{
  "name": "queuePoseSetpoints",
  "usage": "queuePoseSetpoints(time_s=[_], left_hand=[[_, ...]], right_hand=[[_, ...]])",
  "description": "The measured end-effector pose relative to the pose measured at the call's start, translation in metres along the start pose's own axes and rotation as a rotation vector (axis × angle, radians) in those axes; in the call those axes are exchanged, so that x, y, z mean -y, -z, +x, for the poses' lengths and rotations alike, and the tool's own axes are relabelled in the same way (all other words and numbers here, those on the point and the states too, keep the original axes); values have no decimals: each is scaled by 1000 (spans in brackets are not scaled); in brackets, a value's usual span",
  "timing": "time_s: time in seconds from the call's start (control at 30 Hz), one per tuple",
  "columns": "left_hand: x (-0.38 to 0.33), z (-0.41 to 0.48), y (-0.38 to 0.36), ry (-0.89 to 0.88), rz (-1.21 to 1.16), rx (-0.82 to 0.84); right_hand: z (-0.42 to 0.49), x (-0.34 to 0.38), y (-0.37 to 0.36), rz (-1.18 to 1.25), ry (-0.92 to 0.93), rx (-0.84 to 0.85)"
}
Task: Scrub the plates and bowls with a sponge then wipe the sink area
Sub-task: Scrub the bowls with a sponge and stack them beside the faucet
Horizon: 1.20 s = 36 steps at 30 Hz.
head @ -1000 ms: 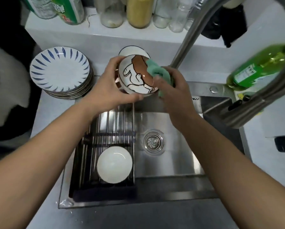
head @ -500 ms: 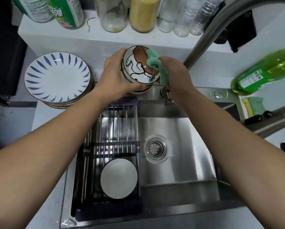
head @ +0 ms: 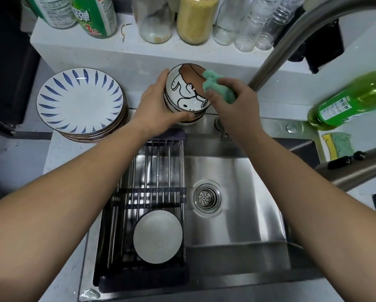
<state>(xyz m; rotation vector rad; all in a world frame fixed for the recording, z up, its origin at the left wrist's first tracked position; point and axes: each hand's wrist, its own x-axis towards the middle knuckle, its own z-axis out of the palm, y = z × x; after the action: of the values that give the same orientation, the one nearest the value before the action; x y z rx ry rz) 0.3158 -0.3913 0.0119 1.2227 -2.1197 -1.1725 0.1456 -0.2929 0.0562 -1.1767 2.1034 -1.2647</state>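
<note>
Behind sink (head: 237, 225), L hand (head: 158, 107) gripping cartoon bowl (head: 182, 97), R hand (head: 237, 105) clutching sponge (head: 213, 83), faucet (head: 291, 40) overhead, plate stack (head: 80, 101) beside

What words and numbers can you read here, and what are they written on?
"弹" and a big "3": green bottle on the shelf, rest cut off.
White-labelled bottle beside it: print too small to read.
Lime-green bottle at right: label too blurred to read.
Cartoon bowl: only a drawing, no words.

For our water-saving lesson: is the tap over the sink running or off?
Off: no stream falls from the tap into the sink, and none runs at the drain.
</note>
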Motion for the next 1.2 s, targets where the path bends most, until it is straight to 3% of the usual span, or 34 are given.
queuePoseSetpoints(time_s=[0.1, 0.27, 0.43, 0.57, 0.67, 0.8, 0.93, 1.2], left_hand=[[-2, -6, -1, 46, 10, 6], [-7, -38, 7, 140, -14, -21], [4, -125, 10, 255, -112, -49], [22, -200, 3, 502, -103, 134], [36, -243, -8, 636, -74, 241], [50, -275, -17, 766, -75, 208], [58, -287, -23, 847, -338, 131], [30, -288, -28, 938, -558, 55]], right_hand=[[-8, 10, 5, 6, 86, -57], [-49, 22, 14, 152, 79, -16], [-115, 5, 10, 418, -306, 120], [-173, -25, -9, 374, -522, 255], [-207, -48, -24, 234, -497, 297], [-235, -55, -38, 145, -496, 319], [-243, -45, -38, 163, -461, 321], [-249, -44, -36, 160, -439, 297]])
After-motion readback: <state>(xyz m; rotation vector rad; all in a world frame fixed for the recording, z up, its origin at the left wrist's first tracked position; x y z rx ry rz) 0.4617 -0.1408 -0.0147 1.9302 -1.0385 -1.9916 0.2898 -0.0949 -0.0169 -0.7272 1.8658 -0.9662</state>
